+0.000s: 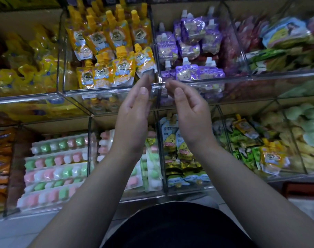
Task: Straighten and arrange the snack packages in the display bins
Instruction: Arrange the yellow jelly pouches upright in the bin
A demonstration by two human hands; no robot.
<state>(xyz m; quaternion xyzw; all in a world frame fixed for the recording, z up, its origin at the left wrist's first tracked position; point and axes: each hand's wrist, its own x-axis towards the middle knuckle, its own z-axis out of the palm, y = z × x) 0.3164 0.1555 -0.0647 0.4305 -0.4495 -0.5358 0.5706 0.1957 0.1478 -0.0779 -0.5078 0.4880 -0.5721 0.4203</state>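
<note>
Touching the foot of the end orange pouch (145,59) with the left hand (134,111), fingers straight, gripping nothing. Pouch right above the fingertips, spout tipped left, by the right wall of its bin (107,91). Hovering just beside with the right hand (187,106), loosely curled, empty, below the purple pouches (188,72).

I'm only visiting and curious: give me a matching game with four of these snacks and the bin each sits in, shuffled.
Snacks
1. orange spout pouches
2. purple spout pouches
3. pink, green and white candy strips
4. lemon-print pouches

Places
A. lower bin, beside the wrist of the right hand
B. upper bin, beyond the left hand
C. lower bin, left of the left forearm
D. upper bin, beyond the right hand

Pairs: 1-B, 2-D, 3-C, 4-A
</note>
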